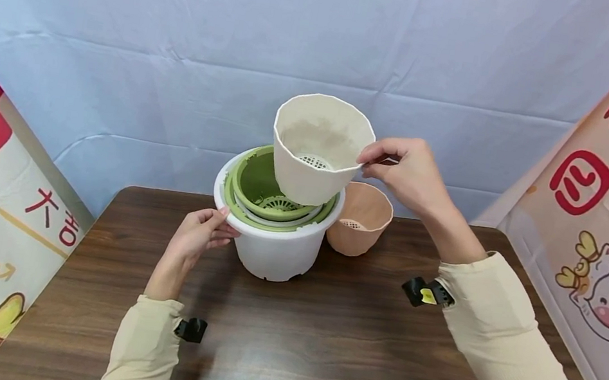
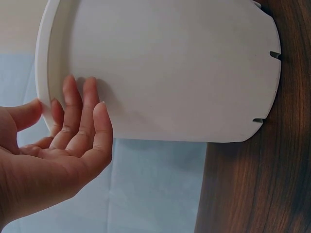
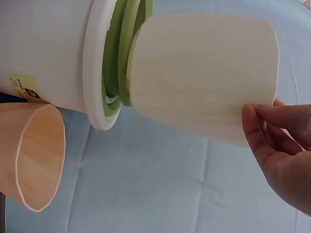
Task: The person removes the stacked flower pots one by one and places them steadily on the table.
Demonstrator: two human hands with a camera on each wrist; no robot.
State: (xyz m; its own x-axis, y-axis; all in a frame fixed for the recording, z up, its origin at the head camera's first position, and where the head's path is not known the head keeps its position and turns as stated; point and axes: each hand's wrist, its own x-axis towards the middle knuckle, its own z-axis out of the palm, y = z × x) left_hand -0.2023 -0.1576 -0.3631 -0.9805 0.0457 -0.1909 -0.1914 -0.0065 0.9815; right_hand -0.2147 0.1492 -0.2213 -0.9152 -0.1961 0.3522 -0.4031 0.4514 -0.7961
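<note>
Between thumb and fingers, my right hand (image 1: 409,172) pinches the rim of a cream flowerpot (image 1: 306,180) with a perforated bottom. This pot is tilted, its lower end over the mouth of a nested stack. Outermost in the stack is a large white flowerpot (image 1: 277,257) standing on the table; green flowerpots (image 1: 252,176) and a pale rim sit inside it. My left hand (image 1: 195,236) grips the white pot's rim at the left, thumb on the edge and fingers under it. In the left wrist view the fingers (image 2: 90,116) lie along its outer wall.
A peach flowerpot (image 1: 358,242) with a perforated bottom stands right behind the white pot's right side. The dark wooden table (image 1: 306,346) ends at a pale blue cloth backdrop (image 1: 205,105). Printed sheets (image 1: 588,210) hang at both sides.
</note>
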